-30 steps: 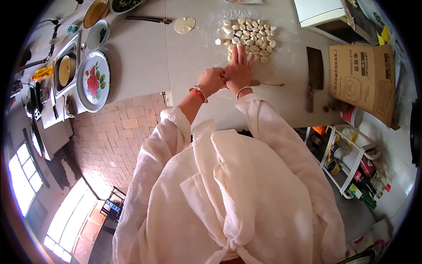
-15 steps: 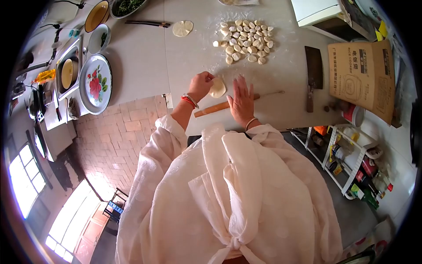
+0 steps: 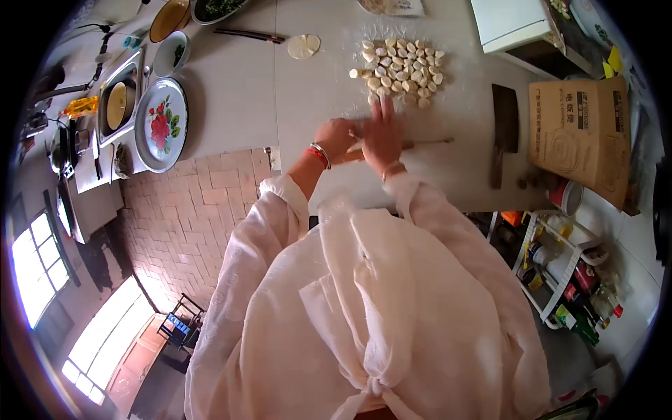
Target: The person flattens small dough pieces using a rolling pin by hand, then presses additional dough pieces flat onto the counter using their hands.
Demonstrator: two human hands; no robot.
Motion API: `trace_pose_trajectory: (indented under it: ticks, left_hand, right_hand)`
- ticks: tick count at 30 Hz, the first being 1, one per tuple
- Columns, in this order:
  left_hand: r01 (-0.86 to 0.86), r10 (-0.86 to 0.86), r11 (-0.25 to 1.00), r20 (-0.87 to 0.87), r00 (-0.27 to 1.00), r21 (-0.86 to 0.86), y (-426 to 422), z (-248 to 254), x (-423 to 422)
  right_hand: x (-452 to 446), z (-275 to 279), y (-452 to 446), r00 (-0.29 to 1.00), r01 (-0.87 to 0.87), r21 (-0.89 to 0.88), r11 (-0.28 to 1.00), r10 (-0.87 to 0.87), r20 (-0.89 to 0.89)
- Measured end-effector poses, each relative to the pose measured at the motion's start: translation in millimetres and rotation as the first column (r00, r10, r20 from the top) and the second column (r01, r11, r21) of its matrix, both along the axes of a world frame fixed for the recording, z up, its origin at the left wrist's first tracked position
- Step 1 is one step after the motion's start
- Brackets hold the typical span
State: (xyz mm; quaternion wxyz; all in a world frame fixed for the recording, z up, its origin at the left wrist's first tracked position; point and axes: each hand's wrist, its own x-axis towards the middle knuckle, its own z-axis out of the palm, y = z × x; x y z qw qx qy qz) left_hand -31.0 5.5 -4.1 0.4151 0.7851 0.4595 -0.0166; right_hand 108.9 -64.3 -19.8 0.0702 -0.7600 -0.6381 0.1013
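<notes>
At the middle of the near edge of the counter (image 3: 448,175), a rolling pin (image 3: 348,157) lies aslant, its thin end pointing toward the right edge. The right hand (image 3: 382,138) is laid across it, fingers stretched out straight and blurred, holding nothing that shows. Beside it, the left hand (image 3: 336,138) has its fingers curled in; whether they grasp anything cannot be told, and the gap between the hands is a blur.

Toward the right edge a cleaver (image 3: 505,117) lies flat with its handle toward the near edge, and beyond it to the right stands a cardboard box (image 3: 579,133). Toward the left, a flowered tray (image 3: 155,155) sits along the near edge.

Just past the right fingertips are the small dough pieces (image 3: 402,66), gathered in a floury patch; whether the fingertips touch the closest ones is unclear. Farther off and to the left lies a flat dough round (image 3: 304,47), with dark chopsticks (image 3: 248,35) beside it. Toward the far left corner stand a white bowl (image 3: 164,56), a brown bowl (image 3: 171,17) and a bowl of chopped greens (image 3: 217,8).
</notes>
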Motion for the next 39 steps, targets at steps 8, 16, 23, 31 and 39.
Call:
trace_pose_trajectory:
  ticks: [8, 16, 23, 31, 39]
  left_hand:
    - [-0.452, 0.633, 0.714, 0.219, 0.742, -0.535, -6.0, -31.6, -34.4]
    - [-0.48, 0.599, 0.725, 0.109, 0.793, -0.494, -8.2, -21.0, -23.7]
    - [-0.354, 0.449, 0.864, 0.231, 0.863, -0.359, -33.4, -18.8, -5.9]
    - [-0.142, 0.154, 0.981, 0.083, 0.985, -0.131, -19.8, 4.9, -2.4]
    - [-0.156, 0.159, 0.986, 0.054, 0.986, -0.054, -2.8, -16.0, 7.9]
  right_hand:
    - [37.6, 13.6, -102.8, 0.988, -0.086, 0.107, 0.99, 0.098, -0.117]
    - [44.6, 8.2, -90.7, 0.991, -0.049, 0.107, 0.993, 0.062, -0.122]
    - [41.5, 6.4, -78.7, 0.993, -0.011, 0.149, 0.989, 0.029, -0.116]
    - [22.6, 1.2, -23.1, 0.984, 0.162, 0.079, 0.984, -0.167, 0.062]
    - [13.8, -4.5, -44.5, 0.993, 0.116, 0.101, 0.988, -0.117, 0.005]
